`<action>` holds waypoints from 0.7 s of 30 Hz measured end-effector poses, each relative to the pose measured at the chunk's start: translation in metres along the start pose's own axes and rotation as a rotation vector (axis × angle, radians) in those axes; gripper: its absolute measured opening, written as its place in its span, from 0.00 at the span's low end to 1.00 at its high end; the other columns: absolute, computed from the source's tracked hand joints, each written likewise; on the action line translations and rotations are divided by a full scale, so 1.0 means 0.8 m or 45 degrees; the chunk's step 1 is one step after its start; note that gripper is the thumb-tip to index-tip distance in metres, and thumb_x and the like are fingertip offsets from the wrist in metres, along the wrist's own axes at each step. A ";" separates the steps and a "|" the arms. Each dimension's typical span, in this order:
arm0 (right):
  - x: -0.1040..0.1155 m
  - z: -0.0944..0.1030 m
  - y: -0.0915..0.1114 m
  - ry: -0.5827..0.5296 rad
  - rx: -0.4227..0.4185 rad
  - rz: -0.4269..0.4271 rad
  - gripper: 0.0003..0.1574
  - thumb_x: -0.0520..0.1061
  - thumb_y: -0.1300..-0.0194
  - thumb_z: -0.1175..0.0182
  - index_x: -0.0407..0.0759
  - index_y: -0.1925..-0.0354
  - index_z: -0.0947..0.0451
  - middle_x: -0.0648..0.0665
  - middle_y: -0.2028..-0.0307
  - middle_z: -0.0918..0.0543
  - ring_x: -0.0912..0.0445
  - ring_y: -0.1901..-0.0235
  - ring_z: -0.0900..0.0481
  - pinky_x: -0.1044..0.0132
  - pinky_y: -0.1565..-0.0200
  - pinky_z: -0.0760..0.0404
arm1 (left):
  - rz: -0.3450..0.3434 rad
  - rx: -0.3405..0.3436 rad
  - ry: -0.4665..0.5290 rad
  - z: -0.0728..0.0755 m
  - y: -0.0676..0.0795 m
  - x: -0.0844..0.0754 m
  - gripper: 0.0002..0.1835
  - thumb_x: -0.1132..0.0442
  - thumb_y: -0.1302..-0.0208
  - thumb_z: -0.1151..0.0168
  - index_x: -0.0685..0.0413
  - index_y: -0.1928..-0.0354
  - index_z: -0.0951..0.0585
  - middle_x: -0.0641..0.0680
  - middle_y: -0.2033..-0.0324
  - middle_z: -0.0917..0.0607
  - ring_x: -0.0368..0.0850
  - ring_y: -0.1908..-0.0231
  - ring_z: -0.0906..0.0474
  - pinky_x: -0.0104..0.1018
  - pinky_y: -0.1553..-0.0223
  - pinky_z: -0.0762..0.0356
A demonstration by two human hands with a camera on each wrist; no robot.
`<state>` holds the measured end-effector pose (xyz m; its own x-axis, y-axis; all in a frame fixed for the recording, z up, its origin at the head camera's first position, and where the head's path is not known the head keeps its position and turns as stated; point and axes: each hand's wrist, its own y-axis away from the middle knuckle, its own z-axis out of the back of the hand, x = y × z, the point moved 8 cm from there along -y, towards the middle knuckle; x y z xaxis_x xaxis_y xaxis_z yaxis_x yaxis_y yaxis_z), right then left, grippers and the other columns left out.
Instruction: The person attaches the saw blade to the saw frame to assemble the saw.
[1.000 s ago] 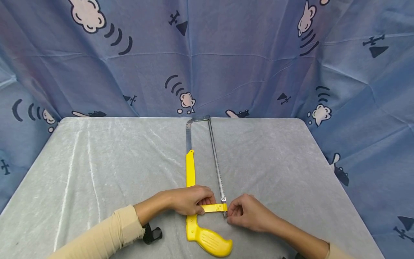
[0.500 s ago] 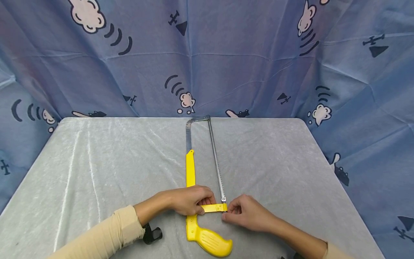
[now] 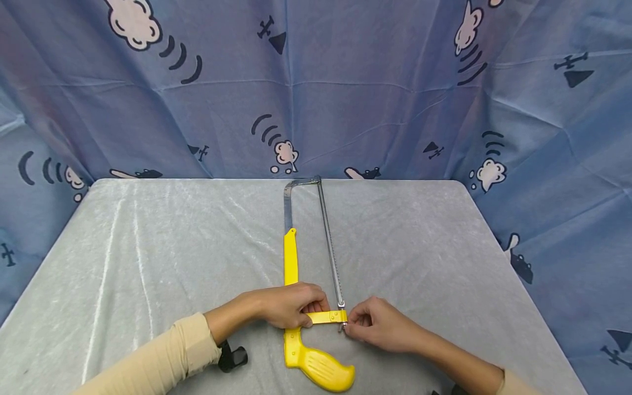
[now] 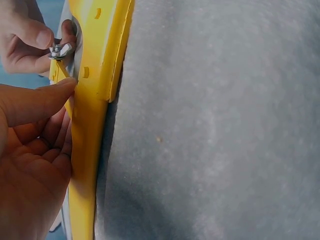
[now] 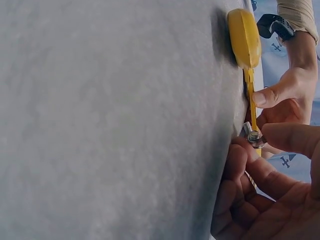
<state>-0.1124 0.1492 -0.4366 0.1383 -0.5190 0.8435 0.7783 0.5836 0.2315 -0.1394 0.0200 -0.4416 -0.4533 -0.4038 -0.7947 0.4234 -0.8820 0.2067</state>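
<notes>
Hacksaw (image 3: pixel 291 258) lies on the grey-covered table (image 3: pixel 419 236), its handle (image 3: pixel 327 370) toward the person. The left hand (image 3: pixel 291 305) pinches its yellow crossbar (image 3: pixel 323 317); the right hand (image 3: pixel 380 327) has thumb and fingers closed about the wing nut (image 5: pixel 254 136) at the bar's end. The step looks like turning that nut: best done in small, even turns, crossbar braced against twisting, fingers clear of the blade (image 3: pixel 329 241).

A blue backdrop (image 3: pixel 365 109) hangs behind the counter (image 3: pixel 419 236) and along both sides, printed with pale cloud shapes (image 3: pixel 134 23), curved strokes (image 3: pixel 183 57) and dark triangles (image 3: pixel 278 43). Grey, plush-looking fabric (image 3: pixel 197 241) covers the counter, pale creases (image 3: pixel 103 282) running down its left part.
</notes>
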 end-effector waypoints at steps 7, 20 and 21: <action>-0.001 0.000 0.000 0.009 0.020 0.022 0.05 0.39 0.38 0.35 0.42 0.72 0.16 0.59 0.82 0.27 0.69 0.82 0.34 0.75 0.80 0.34 | -0.001 0.004 -0.002 0.000 0.000 0.000 0.14 0.76 0.41 0.37 0.52 0.56 0.19 0.42 0.63 0.23 0.31 0.61 0.27 0.24 0.55 0.26; -0.006 0.003 -0.002 0.118 -0.040 -0.003 0.06 0.38 0.40 0.33 0.47 0.73 0.18 0.58 0.81 0.24 0.67 0.81 0.30 0.72 0.78 0.28 | -0.006 0.010 -0.010 -0.002 -0.001 0.002 0.14 0.76 0.41 0.37 0.51 0.56 0.19 0.42 0.63 0.23 0.31 0.61 0.27 0.24 0.56 0.26; -0.005 0.002 -0.002 0.122 -0.042 0.003 0.07 0.37 0.41 0.33 0.47 0.74 0.18 0.58 0.81 0.24 0.67 0.81 0.30 0.72 0.78 0.28 | -0.008 0.010 -0.012 -0.002 -0.001 0.002 0.14 0.76 0.41 0.37 0.51 0.56 0.19 0.42 0.64 0.23 0.31 0.61 0.27 0.24 0.56 0.26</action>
<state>-0.1154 0.1514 -0.4396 0.1968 -0.5761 0.7934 0.7973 0.5650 0.2125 -0.1395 0.0207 -0.4439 -0.4630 -0.4003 -0.7908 0.4145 -0.8864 0.2060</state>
